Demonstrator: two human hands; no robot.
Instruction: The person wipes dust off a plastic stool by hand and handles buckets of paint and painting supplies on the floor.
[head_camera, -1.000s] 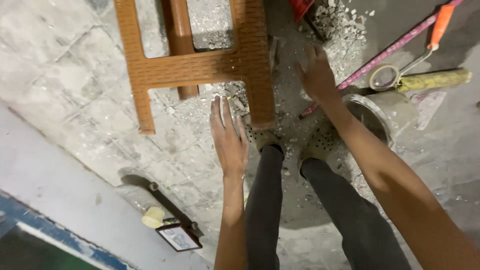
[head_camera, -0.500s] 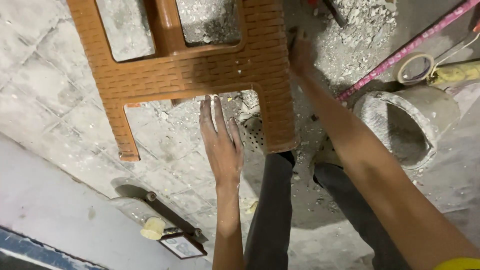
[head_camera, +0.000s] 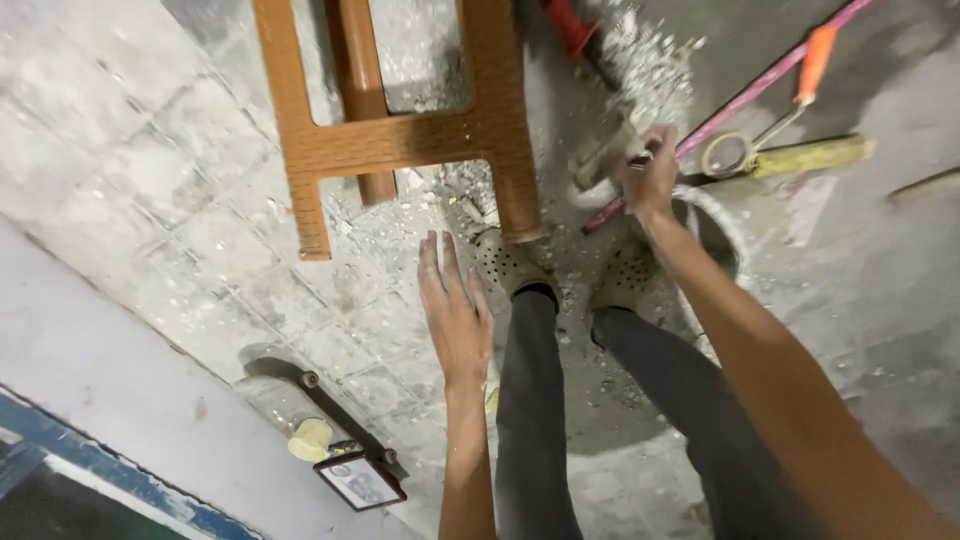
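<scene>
Left hand (head_camera: 455, 310) hangs flat in the air with its fingers straight and slightly spread, holding nothing, over the dusty tiled floor (head_camera: 150, 180). Low on the floor beside it lie a dark bar tool (head_camera: 335, 415) and a small framed box (head_camera: 360, 480). Just above the fingertips stands an orange plastic stool (head_camera: 400, 140), one leg beside the perforated shoes (head_camera: 510, 265). Right hand (head_camera: 650, 175) is curled shut around a pale, rubble-caked tool (head_camera: 605, 160), near a grey bucket (head_camera: 725, 225), a pink rod (head_camera: 760, 85) and a paint roller (head_camera: 800, 155).
</scene>
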